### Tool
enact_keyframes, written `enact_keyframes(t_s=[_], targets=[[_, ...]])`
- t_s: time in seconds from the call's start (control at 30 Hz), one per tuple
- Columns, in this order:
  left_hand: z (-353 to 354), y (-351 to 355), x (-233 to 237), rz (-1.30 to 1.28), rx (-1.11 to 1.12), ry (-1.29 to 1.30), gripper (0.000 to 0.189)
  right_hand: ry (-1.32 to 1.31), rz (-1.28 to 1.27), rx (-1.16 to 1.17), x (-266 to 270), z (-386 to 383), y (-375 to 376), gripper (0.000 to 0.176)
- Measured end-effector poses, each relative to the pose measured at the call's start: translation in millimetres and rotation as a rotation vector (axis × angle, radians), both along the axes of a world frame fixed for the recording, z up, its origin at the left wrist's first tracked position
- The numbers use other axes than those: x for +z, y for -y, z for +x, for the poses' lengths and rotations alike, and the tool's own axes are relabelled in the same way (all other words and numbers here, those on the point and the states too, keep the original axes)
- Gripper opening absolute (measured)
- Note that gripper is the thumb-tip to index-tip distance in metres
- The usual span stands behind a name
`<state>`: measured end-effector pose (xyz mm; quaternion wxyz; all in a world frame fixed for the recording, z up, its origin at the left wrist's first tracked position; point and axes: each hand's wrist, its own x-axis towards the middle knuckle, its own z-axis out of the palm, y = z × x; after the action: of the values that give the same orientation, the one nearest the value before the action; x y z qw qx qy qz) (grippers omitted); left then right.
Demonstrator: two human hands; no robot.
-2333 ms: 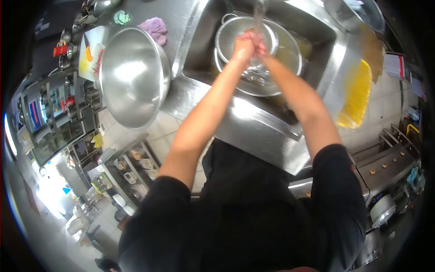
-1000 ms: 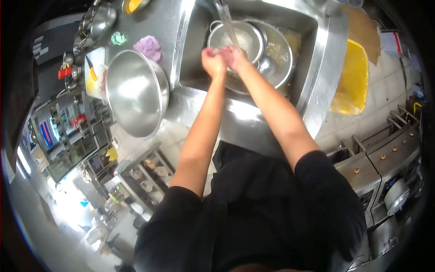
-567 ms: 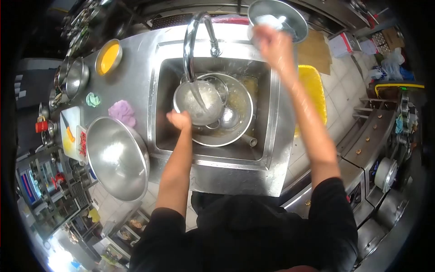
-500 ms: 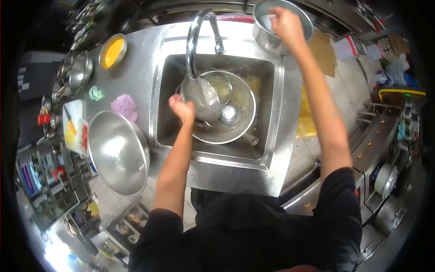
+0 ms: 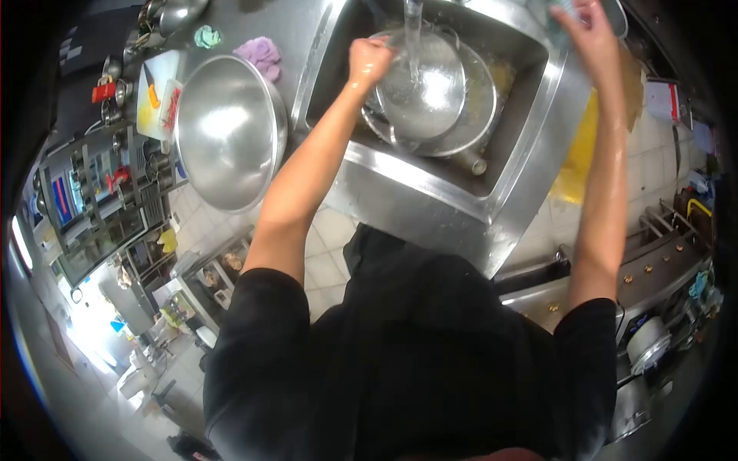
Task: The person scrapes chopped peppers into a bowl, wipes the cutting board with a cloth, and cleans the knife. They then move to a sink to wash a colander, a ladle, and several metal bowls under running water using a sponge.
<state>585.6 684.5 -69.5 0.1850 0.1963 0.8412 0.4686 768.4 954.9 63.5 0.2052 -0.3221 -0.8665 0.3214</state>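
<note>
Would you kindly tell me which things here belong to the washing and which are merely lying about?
In use: left hand holding the small steel bowl under the water stream; larger bowl beneath it in the sink; right hand at the pot beside the sink.
Lying about: big bowl, purple cloth, green cloth, cutting board on the counter.

silver strainer point(image 5: 421, 86), silver bowl point(image 5: 227, 131), purple cloth point(image 5: 261, 54), green cloth point(image 5: 206, 35), yellow mat point(image 5: 578, 146), black shirt point(image 5: 415, 361)
</note>
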Motion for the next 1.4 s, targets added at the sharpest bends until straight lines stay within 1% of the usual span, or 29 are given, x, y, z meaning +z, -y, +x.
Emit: enact_keyframes(t_s=[0.03,0.07,0.13,0.23,0.3,0.33,0.37,0.43,0.47,0.53,0.57,0.63,0.67,0.77,0.8,0.87,0.9,0.93,0.97,1.03,1.07,1.13,1.17,1.2,1.23,1.27,1.3,1.37,1.4], targets=[[-1,11,-17,0.132,0.090,-0.031,0.021,-0.085,-0.271,0.113,-50,8,19,0.025],[4,13,-16,0.127,0.082,-0.031,0.021,-0.346,-0.527,0.044,-94,1,65,0.025],[26,21,-4,0.095,0.277,0.042,0.018,-0.374,-1.270,-0.204,-159,-24,141,0.032],[53,23,-1,-0.115,0.325,0.016,0.011,-0.280,-0.738,-0.506,-233,-84,205,0.026],[64,19,-19,0.005,0.371,-0.145,0.013,-0.439,-0.665,-0.305,-223,-108,228,0.024],[53,20,-16,0.014,0.361,-0.163,0.014,-0.383,-0.631,-0.174,-225,-111,237,0.018],[38,20,-11,0.025,0.350,-0.179,0.016,-0.646,-0.427,0.000,-246,-109,256,0.016],[19,27,5,0.196,0.359,0.027,0.019,-0.166,-0.405,0.755,-214,-65,225,0.023],[19,33,0,0.170,0.390,0.060,0.018,-0.164,-0.405,0.751,-219,-58,201,0.023],[19,40,-15,0.135,0.442,0.165,0.018,0.367,0.150,0.785,-229,-64,155,0.033],[19,38,-26,0.121,0.458,0.242,0.019,0.367,0.157,0.774,-232,-75,158,0.033],[28,26,-23,0.049,0.410,0.204,0.015,-0.013,-0.032,0.317,-230,-98,180,0.039],[29,25,-30,0.068,0.412,0.203,0.015,-0.006,-0.034,0.313,-234,-89,191,0.039],[11,25,-12,0.013,0.426,0.043,0.018,-0.127,-0.488,0.776,-245,-62,224,0.034],[9,33,-6,0.136,0.400,0.148,0.019,-0.122,-0.489,0.763,-225,-54,209,0.034],[1,50,-15,0.047,0.410,0.272,0.019,0.614,0.168,0.835,-169,-33,149,0.032],[0,55,-20,0.065,0.435,0.349,0.019,0.312,0.329,0.688,-191,-30,122,0.036],[-1,56,-23,0.072,0.420,0.350,0.019,-0.006,0.215,0.528,-204,-34,102,0.031],[2,58,-26,0.049,0.471,0.438,0.019,-0.002,0.221,0.513,-202,-38,92,0.031],[13,60,-29,0.010,0.505,0.525,0.020,-0.302,-1.552,0.045,-190,-47,83,0.026],[20,57,-30,-0.027,0.513,0.595,0.019,-0.283,-1.802,-0.095,-188,-43,87,0.036],[34,55,-40,-0.036,0.469,0.653,0.023,-0.484,-1.887,-0.064,-212,-27,121,0.039],[53,39,-28,0.129,0.636,0.758,0.024,-0.651,-1.962,-0.006,-227,-18,147,0.042],[62,32,-43,0.153,0.666,0.595,0.023,-0.808,-2.043,0.042,-227,-5,179,0.046],[60,26,-56,0.187,0.689,0.427,0.022,-1.196,-2.379,0.595,-186,-9,207,0.047],[58,19,-30,0.208,0.673,0.512,0.025,-1.067,-2.617,0.149,-212,-14,230,0.046],[50,21,-30,0.237,0.598,0.413,0.023,-0.971,-2.508,-0.270,-204,-18,239,0.041],[23,35,-41,0.134,0.496,0.387,0.023,-0.961,-2.327,-0.680,-152,10,219,0.037],[23,37,-26,0.113,0.469,0.427,0.025,-0.885,-1.967,-0.593,-140,11,196,0.038]])
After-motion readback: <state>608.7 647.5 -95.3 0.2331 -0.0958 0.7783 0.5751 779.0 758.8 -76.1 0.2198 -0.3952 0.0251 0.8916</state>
